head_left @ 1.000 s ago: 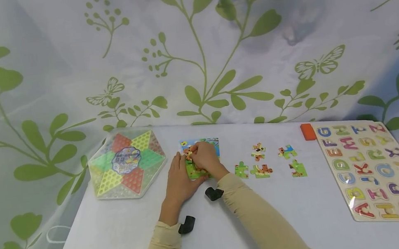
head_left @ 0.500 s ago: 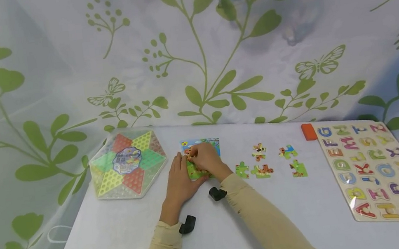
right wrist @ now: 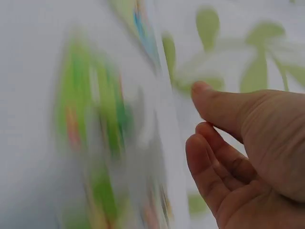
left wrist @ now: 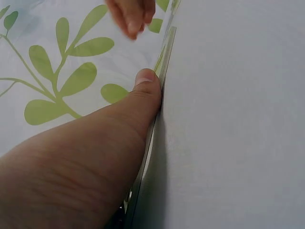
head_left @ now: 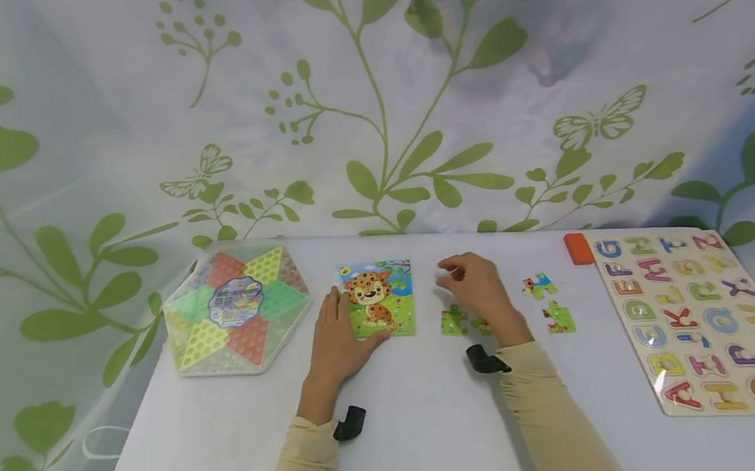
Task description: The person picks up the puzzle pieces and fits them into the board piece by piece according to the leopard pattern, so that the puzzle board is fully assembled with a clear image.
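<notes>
A small picture puzzle board (head_left: 397, 308) with a spotted leopard cub lies on the white table. My left hand (head_left: 340, 350) rests against it, the fingers straight along its left side and the thumb at its lower edge. The left wrist view shows that thumb (left wrist: 143, 95) touching the thin board edge. My right hand (head_left: 482, 291) hovers right of the board above loose puzzle pieces, thumb and fingers apart with nothing between them. One green puzzle piece (head_left: 453, 321) shows beside it; others are partly hidden beneath the hand. In the right wrist view the pieces are blurred.
Farther right lie two puzzle pieces, one blue and green (head_left: 538, 286), one green (head_left: 560, 317). An orange block (head_left: 578, 248) stands by a wooden alphabet board (head_left: 720, 319). A hexagonal star-patterned game board (head_left: 238, 307) lies at the left. A leaf-patterned curtain (head_left: 362, 112) hangs behind.
My right hand has left the puzzle board and moved right, over the loose pieces. The cub picture is uncovered now. My left hand has stayed at the board.
</notes>
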Available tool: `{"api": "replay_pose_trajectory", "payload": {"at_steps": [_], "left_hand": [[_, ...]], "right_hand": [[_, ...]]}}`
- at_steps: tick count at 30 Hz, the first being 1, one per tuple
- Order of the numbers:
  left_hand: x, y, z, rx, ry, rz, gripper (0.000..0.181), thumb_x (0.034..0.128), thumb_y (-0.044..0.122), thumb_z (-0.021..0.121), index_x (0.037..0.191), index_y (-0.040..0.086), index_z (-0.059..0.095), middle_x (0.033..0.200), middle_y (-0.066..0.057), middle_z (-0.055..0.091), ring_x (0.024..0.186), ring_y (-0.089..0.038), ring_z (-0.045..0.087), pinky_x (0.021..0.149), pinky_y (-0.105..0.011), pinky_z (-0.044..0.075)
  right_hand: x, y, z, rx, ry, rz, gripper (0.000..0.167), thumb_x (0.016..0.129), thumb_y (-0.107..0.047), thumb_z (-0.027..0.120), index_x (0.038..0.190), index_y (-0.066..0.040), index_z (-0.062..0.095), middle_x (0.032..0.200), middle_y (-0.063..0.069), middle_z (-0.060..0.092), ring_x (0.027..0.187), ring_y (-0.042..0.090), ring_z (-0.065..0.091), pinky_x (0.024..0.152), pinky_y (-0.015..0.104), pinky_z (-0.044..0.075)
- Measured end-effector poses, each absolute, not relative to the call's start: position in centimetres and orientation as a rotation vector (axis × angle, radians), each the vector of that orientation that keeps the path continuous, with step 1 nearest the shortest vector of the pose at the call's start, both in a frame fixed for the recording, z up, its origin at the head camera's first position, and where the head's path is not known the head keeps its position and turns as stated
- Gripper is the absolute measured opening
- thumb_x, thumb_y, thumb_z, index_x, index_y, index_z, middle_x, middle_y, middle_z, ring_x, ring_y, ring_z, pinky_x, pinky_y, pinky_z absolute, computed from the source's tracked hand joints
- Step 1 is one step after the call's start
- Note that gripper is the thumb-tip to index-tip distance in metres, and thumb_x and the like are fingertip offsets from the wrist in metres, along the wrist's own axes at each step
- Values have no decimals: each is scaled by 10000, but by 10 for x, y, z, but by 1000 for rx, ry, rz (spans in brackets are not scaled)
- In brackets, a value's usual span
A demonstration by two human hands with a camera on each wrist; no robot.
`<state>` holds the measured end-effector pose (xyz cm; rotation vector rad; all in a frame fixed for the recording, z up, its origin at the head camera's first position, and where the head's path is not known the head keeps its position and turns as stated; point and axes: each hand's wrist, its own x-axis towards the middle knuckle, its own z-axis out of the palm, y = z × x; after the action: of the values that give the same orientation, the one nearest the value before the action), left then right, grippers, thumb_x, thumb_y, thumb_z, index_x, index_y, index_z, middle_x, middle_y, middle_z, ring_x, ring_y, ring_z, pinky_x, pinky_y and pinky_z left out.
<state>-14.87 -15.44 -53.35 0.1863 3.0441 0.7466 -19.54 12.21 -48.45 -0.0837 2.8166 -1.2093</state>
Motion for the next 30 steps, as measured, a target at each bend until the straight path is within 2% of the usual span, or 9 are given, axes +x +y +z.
{"api": "replay_pose_trajectory", "payload": {"at_steps": [3, 7, 10, 15, 22, 30], "left_hand": [[-149, -155, -529, 219, 3034, 771, 1078, 846, 665, 711, 1583, 1, 290, 1696, -223, 160, 1575, -394, 178, 1256, -562, 251], [-149, -156, -525, 217, 3038, 762, 1074, 844, 651, 721, 1578, -9, 299, 1693, -232, 165, 1571, -400, 186, 1255, -557, 254], [-149, -156, -526, 194, 3029, 741, 1078, 845, 660, 713, 1586, 3, 286, 1700, -216, 152, 1578, -385, 173, 1267, -539, 238], [-148, -156, -531, 179, 3024, 760, 1079, 844, 672, 707, 1589, 12, 290, 1705, -199, 148, 1583, -374, 168, 1272, -532, 232], [-147, -154, -534, 198, 3031, 754, 1081, 843, 669, 709, 1585, 3, 291, 1699, -213, 157, 1575, -390, 182, 1262, -547, 249], [-148, -156, -530, 192, 3048, 785, 1067, 842, 645, 727, 1569, -19, 316, 1686, -234, 184, 1563, -410, 205, 1252, -558, 262]], "right_hand": [[-188, 155, -479, 21, 2877, -1075, 484, 931, -266, 763, 1349, -45, 658, 1222, 212, 637, 1073, 359, 653, 901, 497, 555], [-182, 178, -477, 74, 2863, -914, 575, 889, -273, 797, 1357, 18, 636, 1262, 286, 610, 1172, 432, 589, 997, 555, 507], [-181, 182, -480, 38, 2867, -862, 520, 879, -265, 805, 1278, 47, 685, 1250, 304, 612, 1195, 456, 560, 1027, 569, 483], [-185, 183, -482, 28, 2856, -848, 401, 891, -251, 791, 1118, 75, 731, 1226, 290, 614, 1102, 419, 600, 913, 521, 532], [-186, 186, -483, 12, 2760, -821, 648, 869, -311, 820, 1379, 11, 583, 1346, 274, 514, 1218, 425, 522, 1054, 580, 456], [-189, 183, -480, -70, 2764, -785, 670, 842, -329, 851, 1377, -8, 607, 1339, 269, 530, 1221, 441, 530, 1052, 594, 457]]}}
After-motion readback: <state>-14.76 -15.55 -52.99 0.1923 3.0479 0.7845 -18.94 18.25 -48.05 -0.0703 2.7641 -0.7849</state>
